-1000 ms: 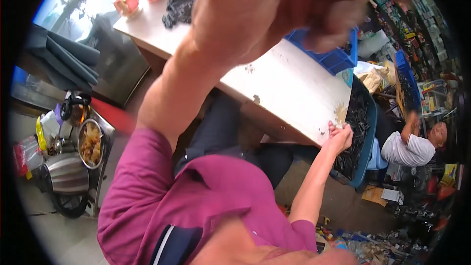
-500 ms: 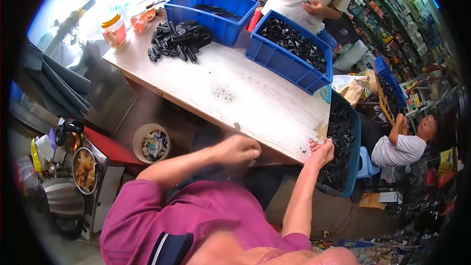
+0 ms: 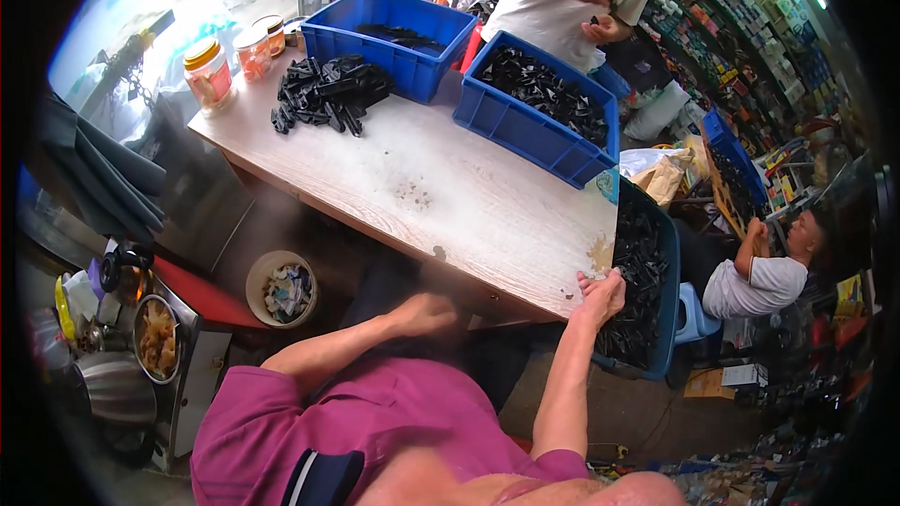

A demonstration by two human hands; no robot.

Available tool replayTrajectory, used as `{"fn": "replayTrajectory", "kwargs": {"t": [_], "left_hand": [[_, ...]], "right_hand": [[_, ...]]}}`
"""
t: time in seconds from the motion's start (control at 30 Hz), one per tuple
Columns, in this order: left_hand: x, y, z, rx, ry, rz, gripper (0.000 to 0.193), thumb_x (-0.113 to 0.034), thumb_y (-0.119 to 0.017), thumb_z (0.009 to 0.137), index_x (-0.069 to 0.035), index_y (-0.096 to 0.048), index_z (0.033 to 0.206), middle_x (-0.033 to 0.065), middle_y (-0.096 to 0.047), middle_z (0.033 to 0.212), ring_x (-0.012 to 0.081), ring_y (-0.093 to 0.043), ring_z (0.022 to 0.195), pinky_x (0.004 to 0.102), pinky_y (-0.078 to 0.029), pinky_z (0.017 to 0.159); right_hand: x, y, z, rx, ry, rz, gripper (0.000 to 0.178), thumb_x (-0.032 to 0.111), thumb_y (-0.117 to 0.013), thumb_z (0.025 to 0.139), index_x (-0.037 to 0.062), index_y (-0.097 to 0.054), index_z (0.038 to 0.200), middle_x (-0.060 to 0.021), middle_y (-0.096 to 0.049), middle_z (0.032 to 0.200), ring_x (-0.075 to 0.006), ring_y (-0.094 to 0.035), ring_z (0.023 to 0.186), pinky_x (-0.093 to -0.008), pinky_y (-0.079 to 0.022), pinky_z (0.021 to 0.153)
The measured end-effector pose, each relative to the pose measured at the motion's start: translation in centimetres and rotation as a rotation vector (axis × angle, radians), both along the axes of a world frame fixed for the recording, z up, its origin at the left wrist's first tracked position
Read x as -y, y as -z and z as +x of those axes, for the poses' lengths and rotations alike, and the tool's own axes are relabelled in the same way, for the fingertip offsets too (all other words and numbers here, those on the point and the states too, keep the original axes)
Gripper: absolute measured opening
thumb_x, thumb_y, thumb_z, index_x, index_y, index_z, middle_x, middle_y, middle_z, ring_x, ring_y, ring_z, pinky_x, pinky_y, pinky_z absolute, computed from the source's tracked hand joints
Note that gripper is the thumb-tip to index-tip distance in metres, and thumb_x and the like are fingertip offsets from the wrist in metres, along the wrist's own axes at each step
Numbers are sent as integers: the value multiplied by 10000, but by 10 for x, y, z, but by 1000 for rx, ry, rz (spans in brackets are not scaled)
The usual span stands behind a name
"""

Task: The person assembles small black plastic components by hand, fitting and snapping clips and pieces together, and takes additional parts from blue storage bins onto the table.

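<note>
- A person in a magenta shirt (image 3: pixel 375 412) sits at a pale wood-grain bench (image 3: pixel 487 197), facing its long near edge.
- The right hand (image 3: pixel 605 293) rests at the bench's near right corner, fingers bent and touching the top close to a worn patch (image 3: pixel 598 251); whether they grip anything cannot be told.
- The left hand (image 3: pixel 425 315), blurred, hangs just off the bench's near edge, above the lap, its fingers curled narrow; whether anything is inside cannot be told.
- Black plastic pieces (image 3: pixel 633 314) fill a teal tub (image 3: pixel 671 305) against the bench's right end, just beside the right hand.
- More dark parts lie in a loose heap (image 3: pixel 328 94) toward the bench's far left, well apart from both hands.
- Two blue crates, one (image 3: pixel 403 75) beside the heap and another (image 3: pixel 534 141) at the far right, line the bench's far side.
- Three lidded jars (image 3: pixel 210 80) stand at the bench's left end.
- Beyond the bench, a co-worker in a pale shirt (image 3: pixel 553 14) stands, hands near each other.
</note>
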State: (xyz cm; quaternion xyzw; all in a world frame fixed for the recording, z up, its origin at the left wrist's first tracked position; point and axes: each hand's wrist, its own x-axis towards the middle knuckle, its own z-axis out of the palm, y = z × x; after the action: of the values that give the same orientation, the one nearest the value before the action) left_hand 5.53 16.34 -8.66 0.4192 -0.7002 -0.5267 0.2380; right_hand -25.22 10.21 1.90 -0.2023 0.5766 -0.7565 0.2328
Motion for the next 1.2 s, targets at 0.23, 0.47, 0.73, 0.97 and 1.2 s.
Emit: {"fn": "replayTrajectory", "kwargs": {"t": [0.23, 0.47, 0.73, 0.97, 1.2], "left_hand": [[4, 68, 11, 63, -40, -90, 343, -300, -599, 924, 8, -678, 1055, 157, -698, 916, 244, -678, 820, 378, -538, 736], [11, 64, 9, 68, -274, 337, 310, -293, -618, 888, -25, -689, 1026, 211, -696, 965, 355, -681, 900, 431, -528, 794], [7, 92, 6, 152, -234, -133, 285, -279, -587, 881, -23, -680, 965, 225, -686, 960, 404, -652, 937, 481, -512, 815], [7, 97, 6, 135, -241, -114, 287, -278, -591, 875, -24, -682, 973, 231, -687, 955, 413, -651, 933, 484, -513, 816], [4, 84, 6, 142, -259, -100, 285, -277, -589, 877, -27, -694, 967, 227, -688, 954, 416, -651, 929, 482, -515, 821]], "right_hand": [[0, -3, 3, -33, -48, 62, 298, 246, -524, 920, -45, -560, 861, -71, -403, 480, -160, -442, 432, -342, -581, 568], [2, 0, 2, -10, -11, 21, 320, 278, -543, 956, -27, -543, 859, -31, -301, 444, -161, -410, 394, -384, -572, 571], [-3, -8, 5, -16, -54, 64, 325, 277, -537, 957, -37, -547, 872, -37, -312, 452, -151, -407, 399, -380, -572, 567], [-1, -3, 5, -48, -29, 33, 327, 283, -538, 952, -30, -544, 858, -40, -338, 465, -146, -396, 404, -373, -568, 553], [-1, -9, 7, -22, 19, 38, 318, 277, -536, 949, -20, -541, 835, -36, -340, 468, -147, -397, 402, -371, -566, 541]]}}
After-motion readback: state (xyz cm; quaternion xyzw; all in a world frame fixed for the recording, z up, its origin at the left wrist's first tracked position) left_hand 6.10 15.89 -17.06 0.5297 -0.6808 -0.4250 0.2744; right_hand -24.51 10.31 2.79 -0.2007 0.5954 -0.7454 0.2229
